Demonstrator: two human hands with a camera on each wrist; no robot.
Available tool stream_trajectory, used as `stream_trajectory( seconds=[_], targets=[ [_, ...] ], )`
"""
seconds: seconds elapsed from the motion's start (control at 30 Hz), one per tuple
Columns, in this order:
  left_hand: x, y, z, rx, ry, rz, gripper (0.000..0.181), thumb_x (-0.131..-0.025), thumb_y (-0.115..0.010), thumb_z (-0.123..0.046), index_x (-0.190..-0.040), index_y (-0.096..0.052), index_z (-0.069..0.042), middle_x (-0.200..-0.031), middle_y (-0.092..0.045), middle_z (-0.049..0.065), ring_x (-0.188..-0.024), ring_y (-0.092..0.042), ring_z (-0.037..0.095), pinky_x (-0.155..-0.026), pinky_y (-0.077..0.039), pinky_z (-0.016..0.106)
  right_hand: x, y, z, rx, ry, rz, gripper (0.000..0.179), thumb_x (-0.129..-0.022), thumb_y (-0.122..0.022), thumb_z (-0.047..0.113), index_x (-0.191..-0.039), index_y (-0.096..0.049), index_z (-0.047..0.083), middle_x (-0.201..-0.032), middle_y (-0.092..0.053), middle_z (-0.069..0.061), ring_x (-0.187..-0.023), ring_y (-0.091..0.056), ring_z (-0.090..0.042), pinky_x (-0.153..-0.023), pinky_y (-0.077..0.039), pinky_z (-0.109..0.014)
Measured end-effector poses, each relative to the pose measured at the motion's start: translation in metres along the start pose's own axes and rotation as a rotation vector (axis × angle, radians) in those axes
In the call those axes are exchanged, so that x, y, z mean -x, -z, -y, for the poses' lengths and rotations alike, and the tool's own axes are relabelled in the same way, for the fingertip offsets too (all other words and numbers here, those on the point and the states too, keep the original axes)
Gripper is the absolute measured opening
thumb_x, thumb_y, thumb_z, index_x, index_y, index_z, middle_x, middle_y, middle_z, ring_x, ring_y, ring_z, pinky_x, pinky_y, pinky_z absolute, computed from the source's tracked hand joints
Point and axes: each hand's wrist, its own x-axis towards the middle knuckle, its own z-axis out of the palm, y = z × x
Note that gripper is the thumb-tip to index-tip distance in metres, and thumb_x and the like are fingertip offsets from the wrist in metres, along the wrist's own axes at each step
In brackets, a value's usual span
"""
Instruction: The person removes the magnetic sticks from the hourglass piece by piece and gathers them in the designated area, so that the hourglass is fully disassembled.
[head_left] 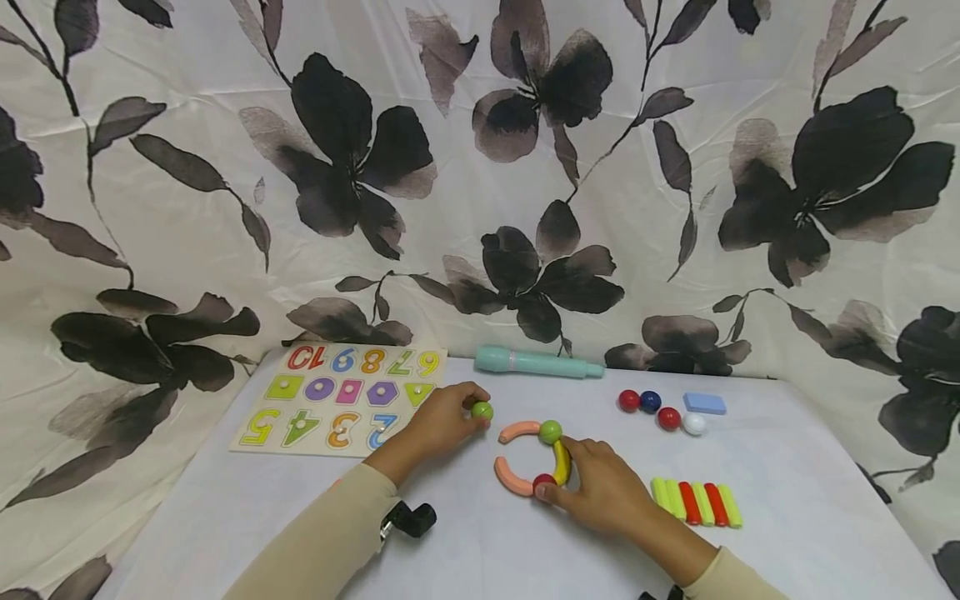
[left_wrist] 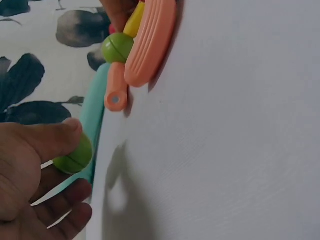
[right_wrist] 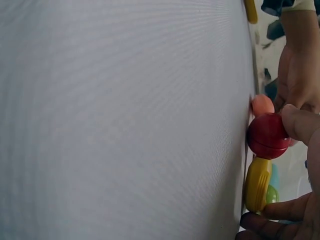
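Note:
My left hand (head_left: 444,419) pinches a green ball (head_left: 483,411) between thumb and fingers, with the other fingers spread in the left wrist view. Right of it, an unclosed ring of magnetic pieces lies on the table: an orange curved stick (head_left: 519,430), a second green ball (head_left: 551,432), a yellow curved stick (head_left: 562,464), a red ball (head_left: 544,482) and another orange curved stick (head_left: 512,477). My right hand (head_left: 606,490) holds the ring's right side, thumb on the red ball and fingertips at the yellow stick's far end. A silvery dot shows on one orange stick's end (left_wrist: 116,100).
Behind my left hand lies a number puzzle board (head_left: 292,387). A teal tube (head_left: 536,363) lies along the back edge. Loose red, blue and white balls (head_left: 669,418) and a blue block (head_left: 705,403) are back right; yellow-green and red sticks (head_left: 697,502) lie in a row at right.

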Motion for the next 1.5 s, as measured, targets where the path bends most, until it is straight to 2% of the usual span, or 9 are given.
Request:
stream_trajectory(
  seconds=[0.13,0.33,0.53,0.9,1.03,1.13,1.23,1.33,1.5],
  targets=[
    [-0.009,0.003,0.004,0.048,0.044,-0.071,0.036,-0.088,-0.083,-0.012,-0.121,-0.069,-0.009,-0.106,-0.069,-0.003,-0.097,-0.063,0.015,-0.086,-0.055,0.033,0.0,0.0,0.001,-0.001,0.002,0.002,0.09,-0.079,-0.076,0.068,-0.143,-0.057,0.007,-0.127,-0.064,-0.011,-0.119,-0.057,-0.031,-0.099,-0.05,-0.055],
    [-0.02,0.006,0.007,0.044,0.077,-0.152,0.034,-0.086,-0.083,-0.008,-0.117,-0.071,-0.007,-0.104,-0.07,0.001,-0.092,-0.063,0.016,-0.083,-0.054,0.034,0.0,-0.001,0.001,0.011,0.014,-0.004,0.09,-0.079,-0.076,0.067,-0.143,-0.057,0.007,-0.127,-0.065,-0.011,-0.119,-0.058,-0.03,-0.099,-0.05,-0.054],
    [-0.029,0.003,0.012,0.026,0.101,-0.153,0.034,-0.086,-0.083,-0.008,-0.117,-0.072,-0.008,-0.106,-0.07,0.001,-0.092,-0.063,0.016,-0.083,-0.054,0.035,-0.001,-0.001,0.004,0.007,0.02,-0.003,0.09,-0.079,-0.077,0.068,-0.142,-0.058,0.007,-0.127,-0.065,-0.011,-0.117,-0.058,-0.03,-0.098,-0.051,-0.054],
    [-0.036,-0.004,0.016,-0.003,0.084,-0.149,0.034,-0.084,-0.083,-0.004,-0.116,-0.071,-0.006,-0.108,-0.071,0.005,-0.089,-0.064,0.016,-0.084,-0.055,0.035,-0.001,-0.002,0.004,0.017,0.02,0.004,0.092,-0.078,-0.077,0.069,-0.142,-0.058,0.007,-0.124,-0.065,-0.01,-0.115,-0.059,-0.03,-0.096,-0.052,-0.055],
    [-0.036,-0.005,0.015,-0.02,0.09,-0.115,0.039,-0.084,-0.083,-0.006,-0.121,-0.069,-0.007,-0.112,-0.07,0.005,-0.096,-0.063,0.019,-0.09,-0.053,0.038,-0.001,-0.001,0.003,0.019,0.019,0.006,0.092,-0.078,-0.077,0.069,-0.142,-0.058,0.006,-0.124,-0.065,-0.011,-0.115,-0.059,-0.03,-0.096,-0.052,-0.054],
    [-0.035,-0.004,0.012,-0.063,0.077,-0.09,0.048,-0.084,-0.084,-0.008,-0.129,-0.066,-0.007,-0.124,-0.067,0.009,-0.112,-0.061,0.023,-0.101,-0.049,0.041,-0.001,0.0,0.002,0.02,0.012,0.006,0.092,-0.078,-0.077,0.069,-0.143,-0.058,0.006,-0.125,-0.065,-0.011,-0.116,-0.059,-0.03,-0.096,-0.052,-0.055],
    [-0.031,-0.002,0.006,-0.12,0.063,-0.084,0.054,-0.084,-0.085,-0.011,-0.134,-0.063,-0.009,-0.139,-0.059,0.012,-0.13,-0.053,0.028,-0.111,-0.042,0.044,0.0,0.001,0.001,0.018,0.006,0.007,0.092,-0.078,-0.077,0.069,-0.143,-0.057,0.007,-0.126,-0.065,-0.011,-0.116,-0.058,-0.03,-0.097,-0.051,-0.055],
    [-0.023,0.002,0.001,-0.173,0.048,-0.096,0.055,-0.083,-0.086,-0.012,-0.134,-0.063,-0.01,-0.146,-0.052,0.015,-0.137,-0.048,0.034,-0.113,-0.04,0.047,0.0,0.001,0.001,0.014,0.003,0.01,0.091,-0.078,-0.076,0.069,-0.142,-0.058,0.007,-0.126,-0.065,-0.011,-0.116,-0.059,-0.03,-0.097,-0.052,-0.055],
    [-0.009,0.009,-0.002,-0.244,0.009,-0.1,0.054,-0.083,-0.086,-0.015,-0.133,-0.064,-0.012,-0.151,-0.045,0.018,-0.137,-0.047,0.038,-0.11,-0.043,0.049,0.0,0.001,-0.001,0.007,0.003,0.007,0.09,-0.079,-0.076,0.069,-0.143,-0.058,0.008,-0.128,-0.065,-0.01,-0.118,-0.058,-0.029,-0.097,-0.052,-0.054]
  ],
)
